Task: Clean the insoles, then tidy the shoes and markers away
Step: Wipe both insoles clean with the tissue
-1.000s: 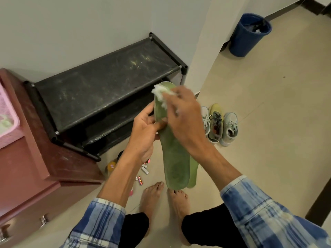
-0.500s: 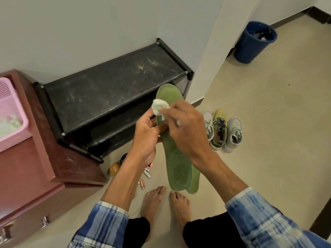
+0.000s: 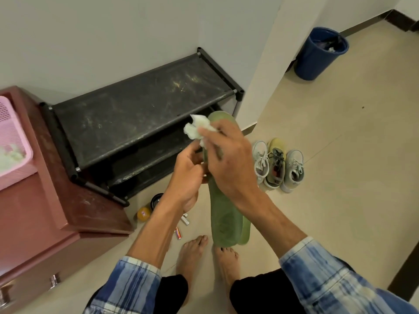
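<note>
Left hand [image 3: 188, 175] grips two green insoles [image 3: 223, 214], right hand [image 3: 231, 166] pinches crumpled white tissue [image 3: 195, 130] onto them (dusty black shoe rack [image 3: 140, 109] partly hidden behind).

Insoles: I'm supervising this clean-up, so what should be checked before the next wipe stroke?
1. Left hand grips the front insole: ok.
2. Right hand pinches the wipe at the front insole's toe end: ok.
3. Rear insole clean: cannot tell.
4. Shoes on the rack: not ok, they stand on the floor.
5. Markers tidied: not ok, they lie by the feet.
</note>
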